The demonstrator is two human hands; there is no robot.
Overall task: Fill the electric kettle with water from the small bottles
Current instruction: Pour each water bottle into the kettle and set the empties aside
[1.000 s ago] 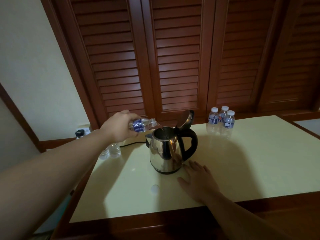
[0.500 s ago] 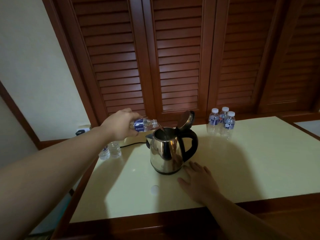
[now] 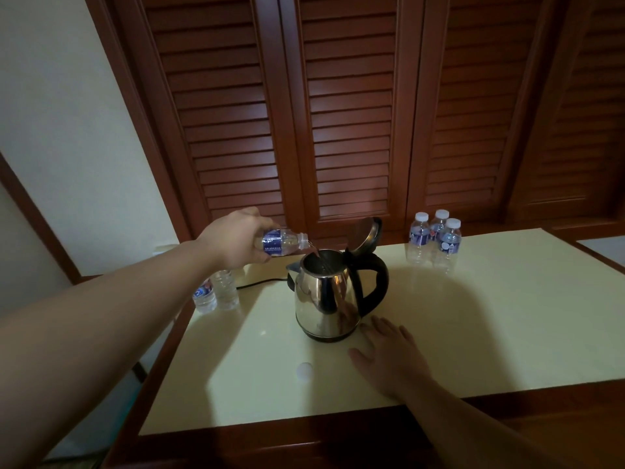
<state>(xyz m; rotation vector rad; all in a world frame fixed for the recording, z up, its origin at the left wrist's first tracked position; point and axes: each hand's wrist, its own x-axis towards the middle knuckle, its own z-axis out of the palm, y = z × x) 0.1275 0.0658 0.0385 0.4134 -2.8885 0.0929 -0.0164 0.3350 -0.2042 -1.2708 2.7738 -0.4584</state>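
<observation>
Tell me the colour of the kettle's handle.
Black, on the kettle's handle; the head view shows it.

The left hand (image 3: 236, 240) holds a small bottle (image 3: 282, 242) on its side, and water runs from it into the shiny kettle (image 3: 323, 299). The kettle lid (image 3: 363, 233) stands open. The right hand (image 3: 389, 358) lies flat on the pale table (image 3: 490, 316) just beside the kettle. Three bottles (image 3: 434, 236) stand at the back. Two bottles (image 3: 216, 292) stand at the left edge.
</observation>
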